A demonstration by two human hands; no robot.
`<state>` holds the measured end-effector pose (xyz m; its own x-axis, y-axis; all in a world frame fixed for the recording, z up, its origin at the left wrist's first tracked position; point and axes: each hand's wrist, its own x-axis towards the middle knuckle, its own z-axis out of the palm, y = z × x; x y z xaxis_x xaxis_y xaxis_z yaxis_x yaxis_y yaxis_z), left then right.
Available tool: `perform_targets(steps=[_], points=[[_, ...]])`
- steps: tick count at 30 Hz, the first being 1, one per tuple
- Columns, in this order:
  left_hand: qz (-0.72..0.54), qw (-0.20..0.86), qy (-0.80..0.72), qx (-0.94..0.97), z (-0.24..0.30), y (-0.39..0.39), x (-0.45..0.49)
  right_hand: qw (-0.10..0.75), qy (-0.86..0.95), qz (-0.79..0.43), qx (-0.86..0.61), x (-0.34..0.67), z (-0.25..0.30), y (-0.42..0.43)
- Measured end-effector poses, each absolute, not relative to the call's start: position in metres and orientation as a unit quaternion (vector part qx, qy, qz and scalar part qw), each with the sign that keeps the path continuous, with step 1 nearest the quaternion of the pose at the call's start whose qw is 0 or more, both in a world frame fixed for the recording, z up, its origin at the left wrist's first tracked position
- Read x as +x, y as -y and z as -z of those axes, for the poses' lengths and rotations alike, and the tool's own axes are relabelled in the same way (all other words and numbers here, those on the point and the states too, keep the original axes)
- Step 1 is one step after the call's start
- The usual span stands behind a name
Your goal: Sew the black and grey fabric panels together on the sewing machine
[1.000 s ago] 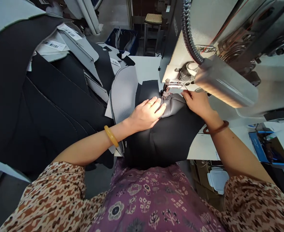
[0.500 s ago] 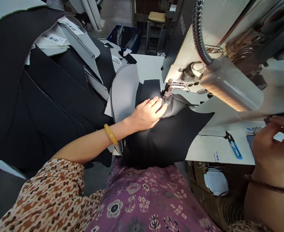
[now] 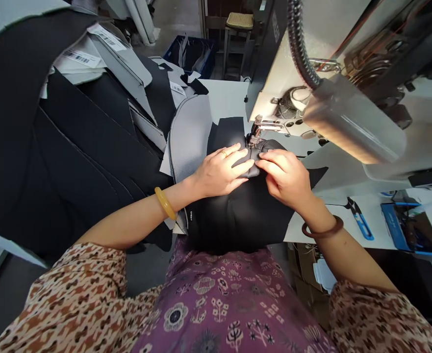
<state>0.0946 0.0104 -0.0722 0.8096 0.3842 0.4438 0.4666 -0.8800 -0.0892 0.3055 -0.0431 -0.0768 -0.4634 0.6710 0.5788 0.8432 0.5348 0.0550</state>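
Note:
A black seat cover (image 3: 238, 220) with a small white-lettered tag and a grey side panel (image 3: 190, 135) lies across the sewing machine's bed. Its stitched, folded part runs under the lit presser foot (image 3: 253, 139). My left hand (image 3: 219, 171) rests flat on the cover just left of the foot, its fingers stretched out. Close by on the right, my right hand (image 3: 287, 176) pinches the folded seam part of the cover between thumb and fingers. The fingertips of both hands nearly meet in front of the foot. The needle's tip cannot be made out.
A pile of black cover pieces (image 3: 90, 132) with barcode labels fills the left. Blue thread snips (image 3: 361, 220) and a blue box (image 3: 410, 228) of small tools lie at right. The machine's lamp (image 3: 355, 120) overhangs the bed. Behind stand a blue crate (image 3: 190, 54) and a stool (image 3: 240, 22).
My right hand has come from the far right, beside the machine, onto the cover's folded seam. My left hand has shifted slightly left, still flat on the cover.

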Motion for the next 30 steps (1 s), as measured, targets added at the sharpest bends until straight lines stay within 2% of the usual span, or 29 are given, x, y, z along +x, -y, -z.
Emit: perform_targets(steps=[6,12,30], points=[[0.208,0.119,0.229,-0.944,0.073,-0.012,0.096,0.206,0.846,0.195,-0.451,0.299,0.071,0.032],[0.202,0.089,0.249,-0.943,0.071,-0.015,0.097,0.234,0.843,0.254,-0.413,0.3,0.067,0.027],[0.193,0.039,0.278,-0.94,0.07,-0.024,0.099,0.252,0.833,0.191,-0.454,0.305,0.076,0.019]])
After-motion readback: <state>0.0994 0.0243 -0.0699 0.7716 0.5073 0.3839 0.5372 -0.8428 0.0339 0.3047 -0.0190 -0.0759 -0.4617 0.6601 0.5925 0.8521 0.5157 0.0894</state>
